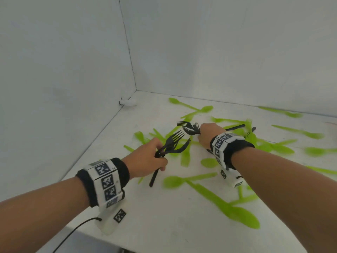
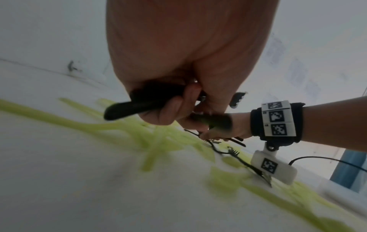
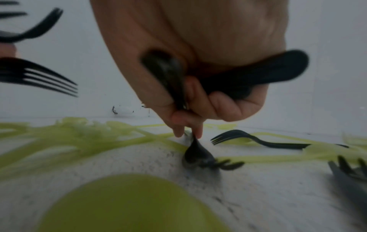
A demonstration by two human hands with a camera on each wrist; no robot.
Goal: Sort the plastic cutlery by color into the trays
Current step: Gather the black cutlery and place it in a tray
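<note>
Right wrist: fingertips [image 3: 195, 124] pinching black fork [image 3: 200, 155]

I was working in what looked like a bare recording booth or lab cell: plain white walls [image 1: 63, 61] met in a corner above a white tabletop [image 1: 155, 216]. Both forearms wore bands of printed tracking markers [image 1: 105, 181], and a black cable [image 1: 73, 232] trailed off the table edge. Blur hid any finer detail.
</note>
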